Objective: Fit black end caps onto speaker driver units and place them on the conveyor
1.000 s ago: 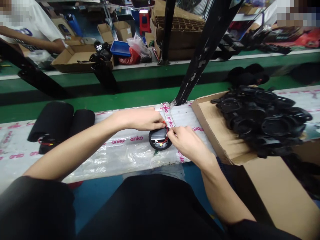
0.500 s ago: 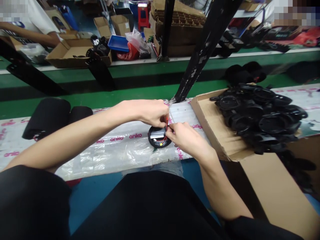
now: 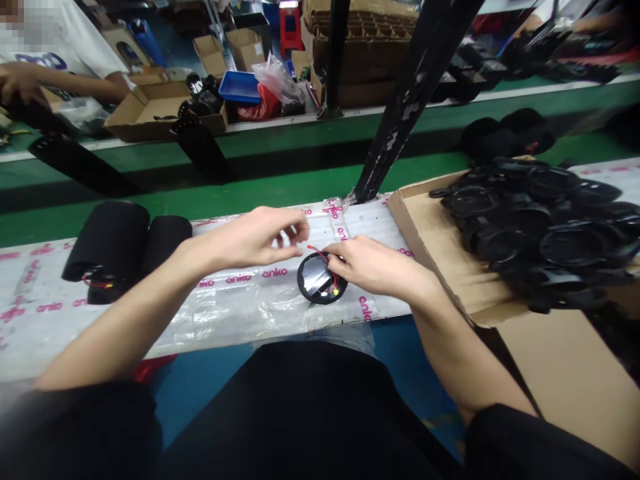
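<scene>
A round black part (image 3: 315,283) with a shiny plate inside lies on the plastic-covered table (image 3: 270,300). Thin red wires (image 3: 319,251) rise from it, one with a red tip, and a small yellow connector sits near its right edge. My right hand (image 3: 363,265) is at the part's upper right, its fingers pinched around the wires. Just up and left of the part, my left hand (image 3: 275,237) hovers with thumb and fingers apart and nothing between them.
Black fabric cylinders (image 3: 107,240) lie at the left. On the right, a cardboard box (image 3: 435,247) holds a heap of black plastic parts (image 3: 540,227). A dark metal post (image 3: 395,127) slants up behind the table. Across the green floor, a person's hand (image 3: 23,83) is over another bench.
My left hand has let go of the wires and moved left, its fingers opening. My right hand remains at the part. The view has shifted slightly.
</scene>
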The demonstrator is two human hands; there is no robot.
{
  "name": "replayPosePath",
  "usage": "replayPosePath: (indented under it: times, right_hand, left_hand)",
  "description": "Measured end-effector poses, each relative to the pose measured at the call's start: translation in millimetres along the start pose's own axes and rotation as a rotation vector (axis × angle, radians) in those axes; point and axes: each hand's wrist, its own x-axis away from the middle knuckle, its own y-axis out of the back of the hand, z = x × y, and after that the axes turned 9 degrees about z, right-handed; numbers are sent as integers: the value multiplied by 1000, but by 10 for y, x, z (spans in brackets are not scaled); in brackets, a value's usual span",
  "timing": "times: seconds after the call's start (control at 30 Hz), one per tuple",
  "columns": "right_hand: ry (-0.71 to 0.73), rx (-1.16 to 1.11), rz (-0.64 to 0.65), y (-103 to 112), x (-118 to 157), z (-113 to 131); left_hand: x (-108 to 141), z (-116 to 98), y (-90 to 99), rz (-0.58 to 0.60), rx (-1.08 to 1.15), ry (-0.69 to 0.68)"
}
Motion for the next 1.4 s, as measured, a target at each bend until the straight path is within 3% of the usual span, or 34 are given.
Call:
replayPosePath:
  times: [0.1, 0.2, 0.27, 0.37, 0.43, 0.53, 0.6, 0.73, 0.93, 1.07, 1.23, 1.4]
  right_hand:
    - [144, -29, 78, 91, -96, -84]
    - [218, -109, -20, 75, -57, -156]
    - [211, -174, -242, 11, 85, -172]
    - [212, -279, -704, -161, 417, -134]
    - [290, -354, -859, -339, 621, -79]
    - [398, -339, -706, -677, 734, 12]
    - [365, -234, -617, -890, 667, 59]
    - [263, -84, -688, -1117, 438, 101]
    - [280, -169, -732, -1121, 378, 127]
    - [253, -180, -696, -1082, 409, 160]
    - [257, -144, -595, -963, 431, 157]
    - [263, -185, -617, -986, 478, 6]
  left_hand:
    - [359, -90, -205, -92, -64, -119]
    - [460, -148, -478, -169, -173, -251]
    - [423, -153, -616, -223, -224, -299]
    - [357, -148, -700, -239, -270, -329]
    - [353, -168, -703, -243, -305, -306]
    - [381, -253, -701, -247, -347, -232]
    - [392, -334, -711, -223, -387, -171]
    - [386, -492, -748, -162, -432, -88]
    - [404, -554, -840, -208, -208, -24]
    - [393, -513, -828, -173, -253, -74]
    - [352, -534, -675, -131, -292, -149]
    - [364, -638, -676, -113, -431, -97]
